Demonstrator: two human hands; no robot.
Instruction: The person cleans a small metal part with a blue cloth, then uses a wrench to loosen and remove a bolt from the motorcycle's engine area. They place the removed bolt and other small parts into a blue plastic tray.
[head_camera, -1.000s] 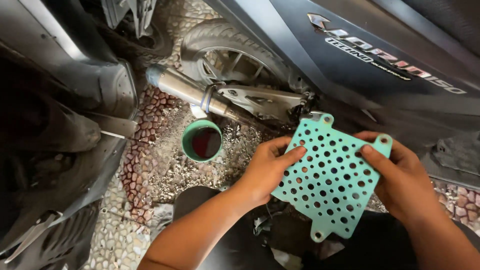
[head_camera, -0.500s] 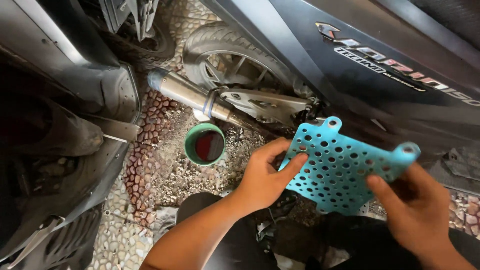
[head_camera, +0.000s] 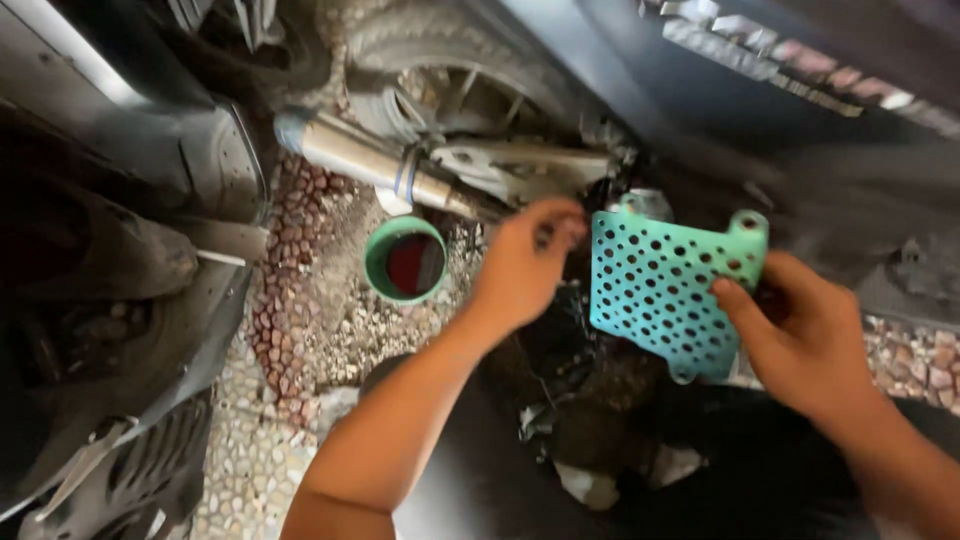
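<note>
I am seeing a dark scooter body filling the top, with its rear wheel at 12 o'clock and a silver exhaust pipe at 11 o'clock. On the pebble floor, left of centre, a green cup is standing. The teal perforated plate is sitting at 3 o'clock; my right hand is grasping its right edge, thumb lying on the front face. My left hand is hanging just beside the plate's left edge, fingers curled, pinching something too small to identify.
</note>
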